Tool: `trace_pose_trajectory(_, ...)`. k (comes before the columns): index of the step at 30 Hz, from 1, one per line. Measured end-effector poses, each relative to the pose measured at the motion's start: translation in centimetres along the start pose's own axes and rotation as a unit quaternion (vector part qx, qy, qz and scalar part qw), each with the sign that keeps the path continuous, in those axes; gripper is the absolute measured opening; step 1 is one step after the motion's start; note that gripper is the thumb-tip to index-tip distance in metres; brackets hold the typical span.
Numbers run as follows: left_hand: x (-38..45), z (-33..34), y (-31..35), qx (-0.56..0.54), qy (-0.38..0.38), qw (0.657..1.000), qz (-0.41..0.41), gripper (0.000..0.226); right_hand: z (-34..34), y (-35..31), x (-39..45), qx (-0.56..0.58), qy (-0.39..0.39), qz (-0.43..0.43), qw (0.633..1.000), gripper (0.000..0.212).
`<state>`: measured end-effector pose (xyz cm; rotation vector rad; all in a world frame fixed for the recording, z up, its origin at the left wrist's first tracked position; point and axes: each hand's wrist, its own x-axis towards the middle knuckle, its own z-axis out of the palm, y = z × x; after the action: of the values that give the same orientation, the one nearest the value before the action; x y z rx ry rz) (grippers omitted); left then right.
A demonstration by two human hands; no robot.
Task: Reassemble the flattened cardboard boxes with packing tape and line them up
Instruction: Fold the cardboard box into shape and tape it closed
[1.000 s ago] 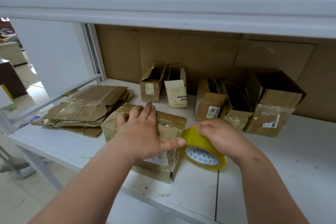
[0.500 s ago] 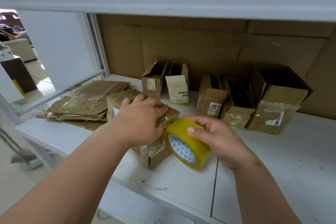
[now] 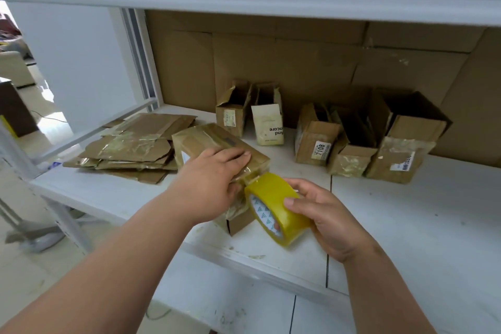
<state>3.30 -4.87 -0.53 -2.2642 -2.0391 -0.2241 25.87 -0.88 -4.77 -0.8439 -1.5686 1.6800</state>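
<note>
The left hand (image 3: 214, 184) is lying flat on top of a cardboard box (image 3: 217, 144), its fingers straight and pressing the top panel down, thumb tucked at the box's near corner. The right hand (image 3: 322, 214) is gripping a roll of yellow packing tape (image 3: 273, 206), fingers curled over the outer rim and reaching into the core. The roll is sitting just right of the box, touching its near corner, and a short strip of tape appears to be running from roll to box edge.

The box is resting on a white table (image 3: 406, 238), near the front edge. To the box's left, just beside it, a stack of flattened boxes (image 3: 130, 149) is waiting. Behind the box and to its right, a row of assembled boxes (image 3: 339, 141) is standing against a cardboard-lined back wall.

Judging by this, the taping step is under way on the current box. The next move probably calls for drawing the roll down the side while the flat hand is keeping the flaps shut, then tearing the tape.
</note>
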Motion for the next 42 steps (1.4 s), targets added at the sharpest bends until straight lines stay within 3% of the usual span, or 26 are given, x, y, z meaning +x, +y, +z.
trace_pose_trajectory(5,0.2,1.2,-0.5,-0.050,0.038,0.998,0.010,0.061,1.5,0.6,-1.4,-0.016,0.009,-0.006,1.000,0.022)
trace_pose_trajectory(15,0.6,3.0,0.9,-0.164,0.108,0.977,-0.082,0.039,0.2,2.2,-3.2,-0.078,-0.024,0.044,0.996,0.049)
trace_pose_trajectory(21,0.3,3.3,3.3,-0.038,0.209,0.963,-0.166,0.052,-1.4,2.0,-1.8,-0.124,-0.042,0.043,0.990,0.046)
trace_pose_trajectory(24,-0.3,2.9,4.9,-0.142,0.165,0.943,-0.252,0.051,-2.3,1.7,-1.2,-0.132,-0.070,0.051,0.988,0.047)
trace_pose_trajectory(28,-0.4,3.3,6.0,-0.162,0.108,0.933,-0.302,0.068,-4.1,1.1,-0.8,-0.135,-0.123,0.065,0.981,0.047)
trace_pose_trajectory(31,-0.4,3.7,6.5,-0.237,0.115,0.914,-0.307,0.081,-6.0,1.0,0.1,-0.154,-0.060,0.053,0.985,0.034)
trace_pose_trajectory(33,-0.4,3.9,7.0,-0.304,0.143,0.888,-0.314,0.083,-7.7,2.0,1.4,-0.294,0.017,0.020,0.955,0.050)
trace_pose_trajectory(36,-0.4,4.5,7.7,-0.403,0.171,0.840,-0.320,0.088,-9.5,3.8,2.8,-0.549,-0.001,0.036,0.835,0.065)
trace_pose_trajectory(38,-0.4,5.2,7.9,-0.464,0.192,0.803,-0.321,0.092,-9.9,4.9,3.2,-0.614,-0.012,0.060,0.787,0.057)
trace_pose_trajectory(42,-0.4,5.9,8.0,-0.519,0.240,0.756,-0.320,0.095,-9.6,5.1,3.2,-0.650,0.031,0.039,0.758,0.027)
